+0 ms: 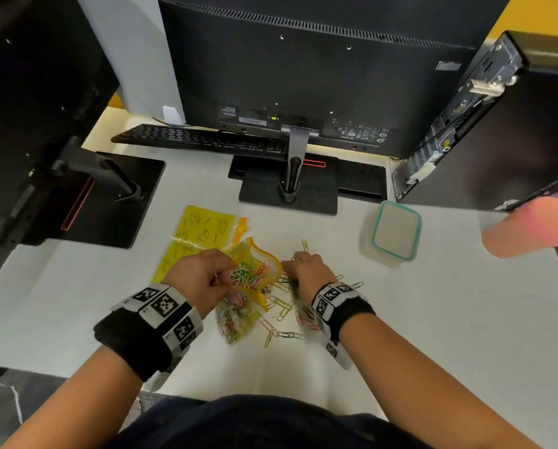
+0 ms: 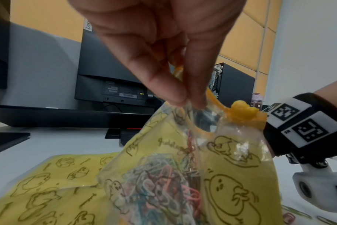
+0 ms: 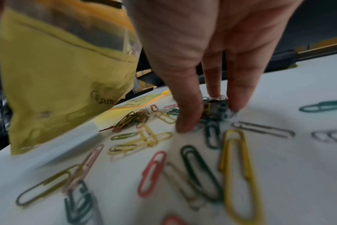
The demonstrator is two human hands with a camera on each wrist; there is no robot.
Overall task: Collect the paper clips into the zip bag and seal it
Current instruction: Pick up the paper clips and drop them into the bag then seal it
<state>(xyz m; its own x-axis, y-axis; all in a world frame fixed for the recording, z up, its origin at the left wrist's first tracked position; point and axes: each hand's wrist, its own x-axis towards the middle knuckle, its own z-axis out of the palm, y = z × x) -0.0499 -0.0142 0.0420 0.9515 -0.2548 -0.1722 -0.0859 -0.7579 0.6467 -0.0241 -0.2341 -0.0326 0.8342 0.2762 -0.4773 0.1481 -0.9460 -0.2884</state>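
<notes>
Office: white desk (image 1: 433, 303) with monitors (image 1: 303, 76), a keyboard (image 1: 200, 139), a desktop computer (image 1: 465, 118).

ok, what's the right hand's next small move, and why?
Probably lift the clump of coloured wire paper clips into the yellow printed plastic zip bag: the right hand pinches it, and the left hand holds the bag's mouth open beside it.

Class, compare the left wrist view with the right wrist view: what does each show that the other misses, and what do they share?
Only left wrist: the left hand pinching the open rim of the zip bag, near its orange slider. Only right wrist: the right hand, thumb and fingers pinching a clump of clips. Both: the yellow bag and the white table.
</notes>
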